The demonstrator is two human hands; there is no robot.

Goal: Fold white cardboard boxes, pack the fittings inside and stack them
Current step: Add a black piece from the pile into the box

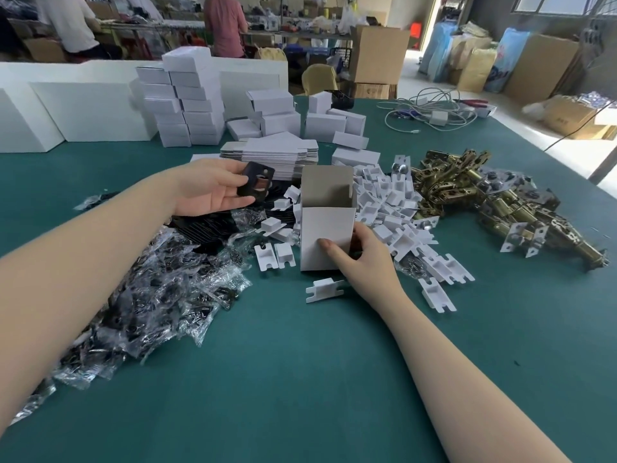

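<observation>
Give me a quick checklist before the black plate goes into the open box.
1. Box upright with its mouth open: ok. The white box stands on the green table, top flap raised.
2. Box steadied: ok. The right hand grips its lower right corner.
3. Part in hand: ok. The left hand holds the black plate by its edge.
4. Plate over the mouth: not ok. It sits to the left of the box, not above the opening.
5. Box inside free of other parts: cannot tell. Only the upper inner walls show.
6. Bottom flaps closed: cannot tell. The base is hidden against the table.
</observation>
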